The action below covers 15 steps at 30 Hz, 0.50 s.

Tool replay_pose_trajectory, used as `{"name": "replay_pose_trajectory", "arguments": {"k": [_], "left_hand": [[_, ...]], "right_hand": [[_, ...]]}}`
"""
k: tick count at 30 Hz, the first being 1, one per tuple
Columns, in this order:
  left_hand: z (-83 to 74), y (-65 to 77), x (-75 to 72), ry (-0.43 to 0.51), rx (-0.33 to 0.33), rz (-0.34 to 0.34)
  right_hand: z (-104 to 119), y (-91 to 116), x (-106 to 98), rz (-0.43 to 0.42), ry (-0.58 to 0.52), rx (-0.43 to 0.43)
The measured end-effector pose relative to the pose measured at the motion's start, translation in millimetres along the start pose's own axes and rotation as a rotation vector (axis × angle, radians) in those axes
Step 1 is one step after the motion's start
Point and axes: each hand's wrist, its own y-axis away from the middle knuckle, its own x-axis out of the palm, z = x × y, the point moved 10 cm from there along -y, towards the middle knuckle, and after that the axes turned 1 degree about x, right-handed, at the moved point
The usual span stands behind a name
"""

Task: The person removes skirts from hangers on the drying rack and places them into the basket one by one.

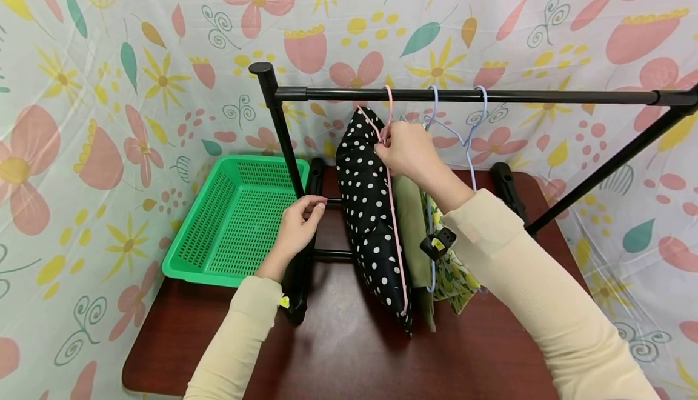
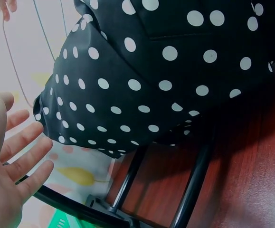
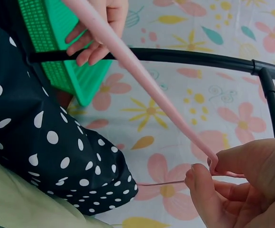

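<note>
A pink hanger (image 1: 394,224) is hooked over the black rack's top bar (image 1: 338,94). My right hand (image 1: 411,151) pinches it just below the hook, thumb against fingertips, as the right wrist view also shows. On this hanger hangs a puffy black cloth item with white polka dots (image 1: 362,206); its exact kind is unclear. My left hand (image 1: 299,221), fingers loosely extended, hovers beside the rack's left post, left of the dotted cloth. In the left wrist view its fingertips come close to the edge of that cloth and nothing is held.
Blue hangers (image 1: 470,139) hang to the right, with olive green cloth (image 1: 411,230) and lemon-print cloth (image 1: 455,276) below. A green plastic basket (image 1: 188,239) stands left of the rack on the brown table (image 1: 349,357). Flower-print sheeting (image 1: 163,42) surrounds the table.
</note>
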Motion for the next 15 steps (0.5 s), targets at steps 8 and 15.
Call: {"name": "replay_pose_trajectory", "arguments": {"k": [8, 15], "left_hand": [[8.2, 3.3, 3.8, 0.022, -0.016, -0.025], [18.6, 4.4, 12.2, 0.006, -0.034, -0.045]], "right_hand": [[0.7, -1.5, -0.2, 0.005, 0.01, 0.022], [-2.3, -2.8, 2.4, 0.034, -0.027, 0.053]]}}
